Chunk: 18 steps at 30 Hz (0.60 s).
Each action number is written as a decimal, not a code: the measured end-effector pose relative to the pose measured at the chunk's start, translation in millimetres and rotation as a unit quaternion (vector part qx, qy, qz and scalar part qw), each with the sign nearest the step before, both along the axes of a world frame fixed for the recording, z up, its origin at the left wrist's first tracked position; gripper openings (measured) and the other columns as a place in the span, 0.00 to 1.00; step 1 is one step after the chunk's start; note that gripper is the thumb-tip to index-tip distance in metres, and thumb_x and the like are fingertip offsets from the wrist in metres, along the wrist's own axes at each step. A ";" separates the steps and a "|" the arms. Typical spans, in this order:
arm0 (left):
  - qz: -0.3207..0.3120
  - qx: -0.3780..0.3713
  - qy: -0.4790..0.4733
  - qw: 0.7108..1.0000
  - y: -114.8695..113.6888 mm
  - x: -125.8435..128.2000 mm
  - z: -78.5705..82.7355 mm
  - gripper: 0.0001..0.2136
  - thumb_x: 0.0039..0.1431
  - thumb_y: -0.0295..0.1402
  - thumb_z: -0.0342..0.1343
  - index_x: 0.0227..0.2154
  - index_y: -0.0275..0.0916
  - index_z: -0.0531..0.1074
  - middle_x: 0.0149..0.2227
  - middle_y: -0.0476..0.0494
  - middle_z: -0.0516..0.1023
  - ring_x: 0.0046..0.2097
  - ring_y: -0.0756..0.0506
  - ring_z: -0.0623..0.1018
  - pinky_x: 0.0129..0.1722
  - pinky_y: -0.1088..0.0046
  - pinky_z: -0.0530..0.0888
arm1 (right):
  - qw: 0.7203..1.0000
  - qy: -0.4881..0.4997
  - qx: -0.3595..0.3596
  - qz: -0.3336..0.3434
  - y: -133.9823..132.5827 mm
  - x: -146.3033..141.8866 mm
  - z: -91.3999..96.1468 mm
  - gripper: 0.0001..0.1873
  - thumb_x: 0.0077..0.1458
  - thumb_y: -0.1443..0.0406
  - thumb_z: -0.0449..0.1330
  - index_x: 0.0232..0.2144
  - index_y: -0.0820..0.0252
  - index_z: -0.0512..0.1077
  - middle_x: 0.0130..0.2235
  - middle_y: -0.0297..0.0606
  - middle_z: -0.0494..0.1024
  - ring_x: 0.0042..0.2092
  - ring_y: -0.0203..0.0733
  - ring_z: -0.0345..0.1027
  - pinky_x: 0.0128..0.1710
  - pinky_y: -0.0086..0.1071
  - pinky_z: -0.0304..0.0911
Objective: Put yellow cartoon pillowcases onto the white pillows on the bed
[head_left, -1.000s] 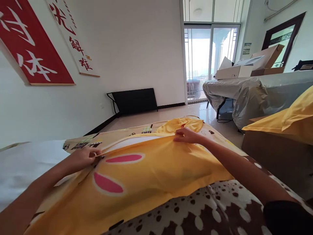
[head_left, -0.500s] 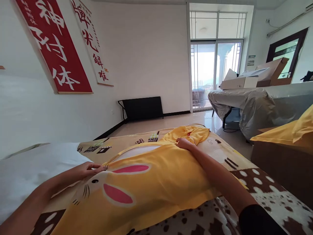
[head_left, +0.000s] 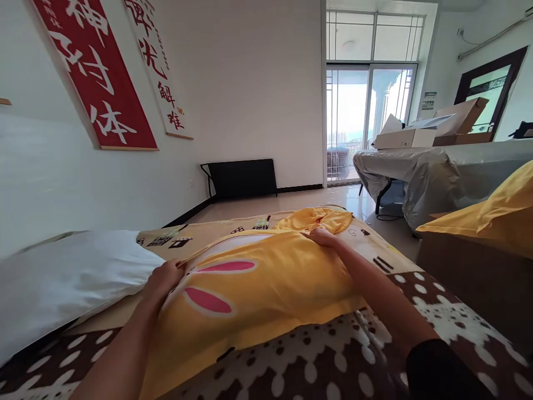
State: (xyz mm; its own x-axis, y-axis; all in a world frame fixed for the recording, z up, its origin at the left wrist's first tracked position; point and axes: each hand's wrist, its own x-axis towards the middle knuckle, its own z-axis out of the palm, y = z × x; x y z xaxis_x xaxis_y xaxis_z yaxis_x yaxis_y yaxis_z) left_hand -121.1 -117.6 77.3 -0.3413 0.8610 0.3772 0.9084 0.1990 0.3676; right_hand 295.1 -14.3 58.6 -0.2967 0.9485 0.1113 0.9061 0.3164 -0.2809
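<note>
A yellow pillowcase (head_left: 275,289) with a rabbit-ear print lies in front of me on the patterned blanket (head_left: 328,358). Along its far side an opening shows part of a white pillow (head_left: 237,243) inside. My left hand (head_left: 166,276) is closed on the left end of the opening's edge, its fingertips partly hidden. At the right end of that same edge, my right hand (head_left: 322,236) grips the fabric. Just beyond the right hand rests a crumpled yellow cloth (head_left: 291,220).
On the left lies a bare white pillow (head_left: 95,261). To the right, a yellow pillow (head_left: 491,216) sits on a brown box (head_left: 470,283). Behind it, a plastic-covered table (head_left: 428,175) carries a white carton (head_left: 406,139). A black folded frame (head_left: 244,178) leans on the far wall.
My left hand has gone from lying over the rabbit's face to gripping the edge, and the pillowcase's left end is now folded or drawn in. The right hand keeps its hold.
</note>
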 end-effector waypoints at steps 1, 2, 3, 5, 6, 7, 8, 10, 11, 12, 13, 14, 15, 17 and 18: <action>0.014 0.022 -0.010 1.000 -0.8 3.2 2.7 0.10 0.49 0.40 0.50 0.25 0.40 0.72 0.21 0.47 0.71 0.23 0.45 0.68 0.24 0.73 0.63 | 1.000 0.003 -0.016 0.021 -3.0 1.9 3.9 0.25 0.59 0.49 0.49 0.36 0.61 0.77 0.43 0.45 0.78 0.43 0.44 0.72 0.40 0.32 0.64; 0.029 0.047 -0.019 0.998 -1.0 6.9 7.5 0.09 0.50 0.38 0.49 0.27 0.40 0.71 0.22 0.46 0.71 0.24 0.45 0.67 0.24 0.73 0.63 | 0.999 0.005 -0.031 0.039 -5.5 3.0 7.9 0.24 0.58 0.49 0.50 0.38 0.60 0.76 0.44 0.44 0.78 0.43 0.43 0.72 0.40 0.31 0.64; 0.044 0.076 -0.027 0.996 -1.0 11.0 14.1 0.09 0.51 0.36 0.48 0.28 0.39 0.71 0.22 0.46 0.70 0.25 0.45 0.66 0.25 0.72 0.62 | 0.998 0.007 -0.040 0.052 -7.5 3.4 11.8 0.23 0.57 0.50 0.52 0.41 0.59 0.76 0.46 0.43 0.77 0.44 0.43 0.72 0.40 0.30 0.64; 0.067 0.140 -0.041 0.987 -1.6 20.7 31.2 0.09 0.52 0.34 0.46 0.28 0.38 0.69 0.23 0.46 0.69 0.27 0.45 0.66 0.27 0.72 0.62 | 0.997 0.015 -0.039 0.063 -10.5 1.5 18.3 0.22 0.55 0.53 0.55 0.48 0.57 0.73 0.49 0.42 0.76 0.45 0.42 0.72 0.39 0.29 0.64; 0.073 0.175 -0.047 0.981 -2.8 26.6 40.9 0.09 0.53 0.34 0.46 0.29 0.37 0.69 0.24 0.45 0.69 0.28 0.46 0.66 0.28 0.72 0.62 | 0.997 0.020 -0.030 0.061 -11.7 -0.6 20.6 0.22 0.55 0.55 0.56 0.50 0.57 0.70 0.50 0.41 0.75 0.46 0.41 0.71 0.39 0.28 0.64; 0.076 0.210 -0.053 0.973 -4.9 33.2 50.9 0.09 0.54 0.33 0.45 0.30 0.37 0.69 0.25 0.45 0.69 0.29 0.46 0.66 0.29 0.72 0.62 | 0.998 0.027 -0.016 0.053 -12.7 -3.2 22.2 0.23 0.56 0.57 0.55 0.53 0.56 0.68 0.51 0.41 0.75 0.46 0.41 0.71 0.39 0.28 0.64; 0.076 0.244 -0.058 0.965 -7.8 40.7 60.8 0.10 0.55 0.33 0.44 0.30 0.36 0.69 0.26 0.45 0.69 0.30 0.46 0.66 0.30 0.72 0.62 | 0.999 0.035 0.003 0.040 -13.6 -6.2 23.2 0.23 0.57 0.59 0.54 0.54 0.56 0.66 0.52 0.41 0.74 0.47 0.40 0.71 0.40 0.27 0.64; 0.069 0.308 -0.066 0.947 -15.6 57.8 78.9 0.12 0.57 0.35 0.42 0.31 0.35 0.69 0.26 0.46 0.68 0.30 0.48 0.65 0.30 0.73 0.62 | 0.998 0.051 0.049 -0.001 -14.8 -11.7 24.8 0.21 0.59 0.62 0.51 0.55 0.56 0.64 0.51 0.42 0.74 0.48 0.41 0.70 0.40 0.29 0.64; 0.062 0.336 -0.067 0.937 -20.3 67.0 86.8 0.12 0.58 0.36 0.42 0.31 0.36 0.69 0.26 0.47 0.68 0.30 0.49 0.65 0.30 0.74 0.62 | 0.995 0.058 0.072 -0.029 -15.2 -13.6 26.3 0.20 0.59 0.63 0.50 0.53 0.57 0.65 0.49 0.44 0.75 0.47 0.43 0.70 0.40 0.31 0.63; 0.053 0.359 -0.067 0.929 -25.0 76.0 93.8 0.13 0.59 0.36 0.41 0.30 0.36 0.68 0.26 0.48 0.67 0.30 0.49 0.65 0.30 0.74 0.63 | 0.992 0.063 0.094 -0.059 -15.6 -14.5 28.8 0.18 0.58 0.65 0.50 0.50 0.59 0.67 0.46 0.46 0.76 0.46 0.46 0.71 0.39 0.33 0.63; 0.044 0.378 -0.068 0.922 -29.5 84.3 99.7 0.13 0.59 0.36 0.41 0.30 0.36 0.68 0.26 0.49 0.67 0.30 0.50 0.65 0.30 0.75 0.63 | 0.987 0.070 0.116 -0.090 -16.2 -14.1 32.8 0.16 0.56 0.67 0.51 0.47 0.60 0.69 0.43 0.48 0.77 0.44 0.48 0.71 0.38 0.34 0.63; 0.034 0.397 -0.067 0.915 -33.5 91.2 104.7 0.12 0.59 0.36 0.42 0.29 0.36 0.67 0.26 0.49 0.67 0.30 0.50 0.65 0.30 0.76 0.63 | 0.980 0.078 0.138 -0.121 -17.2 -12.6 38.5 0.16 0.54 0.69 0.51 0.44 0.61 0.70 0.40 0.50 0.77 0.42 0.51 0.71 0.37 0.36 0.63; 0.024 0.421 -0.060 0.905 -36.7 96.2 108.6 0.11 0.59 0.35 0.42 0.29 0.36 0.67 0.27 0.49 0.68 0.31 0.51 0.66 0.30 0.76 0.63 | 0.971 0.089 0.163 -0.150 -18.7 -10.0 45.8 0.16 0.53 0.71 0.50 0.44 0.62 0.70 0.39 0.51 0.77 0.41 0.51 0.71 0.36 0.36 0.62; 0.016 0.483 -0.019 0.875 -40.0 98.7 113.1 0.07 0.56 0.31 0.44 0.28 0.37 0.65 0.27 0.48 0.68 0.32 0.50 0.68 0.31 0.76 0.64 | 0.951 0.113 0.214 -0.193 -23.8 -2.6 63.3 0.21 0.53 0.73 0.45 0.47 0.62 0.67 0.41 0.51 0.75 0.42 0.50 0.69 0.35 0.35 0.61; 0.018 0.511 0.017 0.859 -40.0 96.0 113.5 0.05 0.54 0.31 0.45 0.26 0.37 0.64 0.27 0.48 0.68 0.32 0.49 0.68 0.31 0.75 0.63 | 0.939 0.129 0.245 -0.206 -27.5 1.5 72.2 0.23 0.53 0.74 0.43 0.50 0.61 0.64 0.43 0.51 0.75 0.43 0.49 0.68 0.36 0.34 0.61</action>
